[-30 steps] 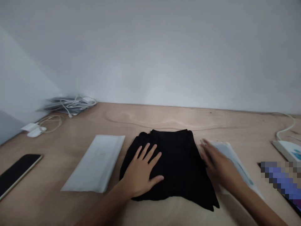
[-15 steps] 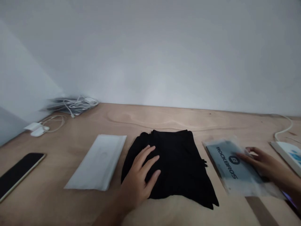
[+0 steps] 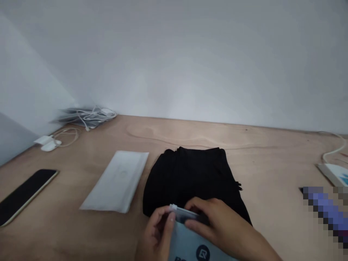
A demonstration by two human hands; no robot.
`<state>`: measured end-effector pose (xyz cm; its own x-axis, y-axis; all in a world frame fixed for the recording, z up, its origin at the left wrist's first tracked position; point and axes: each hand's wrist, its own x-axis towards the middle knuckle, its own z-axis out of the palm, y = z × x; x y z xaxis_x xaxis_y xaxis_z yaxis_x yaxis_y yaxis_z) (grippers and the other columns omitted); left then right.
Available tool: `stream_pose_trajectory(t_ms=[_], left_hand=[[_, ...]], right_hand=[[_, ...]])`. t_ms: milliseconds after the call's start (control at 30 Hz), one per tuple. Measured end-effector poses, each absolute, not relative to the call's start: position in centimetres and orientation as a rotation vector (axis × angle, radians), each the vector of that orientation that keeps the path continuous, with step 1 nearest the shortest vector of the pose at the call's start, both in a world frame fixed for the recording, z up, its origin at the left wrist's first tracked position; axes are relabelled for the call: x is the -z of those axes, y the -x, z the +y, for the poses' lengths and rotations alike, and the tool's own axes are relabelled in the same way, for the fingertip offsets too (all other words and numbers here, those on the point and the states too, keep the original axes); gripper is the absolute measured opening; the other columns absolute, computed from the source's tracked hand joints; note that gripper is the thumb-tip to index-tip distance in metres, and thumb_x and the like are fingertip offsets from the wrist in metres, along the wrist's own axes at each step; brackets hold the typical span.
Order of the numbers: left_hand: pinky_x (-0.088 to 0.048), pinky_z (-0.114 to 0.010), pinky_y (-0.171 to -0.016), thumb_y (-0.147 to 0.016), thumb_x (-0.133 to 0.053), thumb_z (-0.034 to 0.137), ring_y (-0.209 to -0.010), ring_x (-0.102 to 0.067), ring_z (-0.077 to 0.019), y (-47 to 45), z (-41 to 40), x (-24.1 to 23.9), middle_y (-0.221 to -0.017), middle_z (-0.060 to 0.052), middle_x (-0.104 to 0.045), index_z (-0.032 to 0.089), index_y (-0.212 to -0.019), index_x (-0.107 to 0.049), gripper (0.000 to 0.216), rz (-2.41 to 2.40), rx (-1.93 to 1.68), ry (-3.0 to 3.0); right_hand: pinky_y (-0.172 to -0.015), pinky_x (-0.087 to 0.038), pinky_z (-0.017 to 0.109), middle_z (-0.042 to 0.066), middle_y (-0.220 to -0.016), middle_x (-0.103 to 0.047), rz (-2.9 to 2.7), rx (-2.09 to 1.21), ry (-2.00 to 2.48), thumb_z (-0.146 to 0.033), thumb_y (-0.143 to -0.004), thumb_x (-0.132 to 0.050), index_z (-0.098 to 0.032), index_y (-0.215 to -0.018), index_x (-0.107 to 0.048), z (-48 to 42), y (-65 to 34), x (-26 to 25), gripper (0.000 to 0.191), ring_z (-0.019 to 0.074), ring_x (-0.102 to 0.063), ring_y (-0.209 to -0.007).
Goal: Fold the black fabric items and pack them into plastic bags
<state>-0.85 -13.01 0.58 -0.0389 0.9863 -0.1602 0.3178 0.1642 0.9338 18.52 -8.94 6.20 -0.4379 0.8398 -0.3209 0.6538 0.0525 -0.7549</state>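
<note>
Two hands (image 3: 156,233) (image 3: 219,219), near-closed pinch grips on pouch (image 3: 186,239)

One view, and it came from up on the person's head, facing forward and down over the table (image 3: 274,174), the wall (image 3: 174,65) ahead filling the upper half! Left hand (image 3: 157,233) and right hand (image 3: 220,221) sat nearest the lens, low down, where the bottom edge cut off the bag (image 3: 186,241).

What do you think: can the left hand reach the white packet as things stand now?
Probably yes: the white packet lies uncovered on the table, beyond and left of the left hand, and nothing visible blocks the way. However, this hand holds the pouch.
</note>
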Motion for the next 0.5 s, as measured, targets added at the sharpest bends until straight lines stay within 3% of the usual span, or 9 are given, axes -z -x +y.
stream_pose_trajectory(t_ms=[67,233,367,500], left_hand=[[-0.064,-0.033,-0.071,-0.093,-0.055,0.064,-0.083,-0.076,-0.0274,1.4,-12.6,-1.4,-0.083,-0.005,-0.077,0.027,-0.102,-0.074,0.043,1.551,-0.92,-1.29],[-0.058,-0.029,-0.061,-0.093,-0.052,0.069,-0.07,-0.07,-0.0226,1.2,-12.5,-2.4,-0.076,-0.002,-0.072,0.026,-0.091,-0.072,0.047,1.516,-0.908,-1.223],[-0.05,-0.025,-0.053,-0.091,-0.055,0.069,-0.059,-0.06,-0.0192,2.3,-11.9,-2.4,-0.067,0.001,-0.065,0.024,-0.087,-0.068,0.047,1.596,-0.963,-1.176],[-0.051,-0.026,-0.058,-0.09,-0.059,0.068,-0.063,-0.06,-0.0194,3.8,-11.2,-2.2,-0.068,0.001,-0.065,0.024,-0.087,-0.066,0.045,1.751,-1.077,-1.165]], right_hand=[[-0.078,-0.05,0.027,0.0,-0.098,-0.076,-2.014,-1.322,1.462,-0.038,-0.099,-0.061,-0.029,-0.114,-0.071,-8.4,-16.8,-6.0,0.02,0.0193,-0.07,-0.089],[-0.069,-0.046,0.024,-0.002,-0.088,-0.073,-2.007,-1.26,1.351,-0.028,-0.099,-0.06,-0.024,-0.091,-0.071,-7.7,-15.9,-5.8,0.015,0.0144,-0.066,-0.078],[-0.068,-0.044,0.024,-0.003,-0.084,-0.071,-2.054,-1.26,1.404,-0.025,-0.098,-0.061,-0.022,-0.087,-0.07,-7.6,-18.7,-5.8,0.014,0.0138,-0.063,-0.075],[-0.067,-0.045,0.025,-0.002,-0.083,-0.071,-2.018,-1.313,1.505,-0.033,-0.099,-0.058,-0.023,-0.087,-0.07,-7.8,-22.3,-5.7,0.02,0.0151,-0.062,-0.075]])
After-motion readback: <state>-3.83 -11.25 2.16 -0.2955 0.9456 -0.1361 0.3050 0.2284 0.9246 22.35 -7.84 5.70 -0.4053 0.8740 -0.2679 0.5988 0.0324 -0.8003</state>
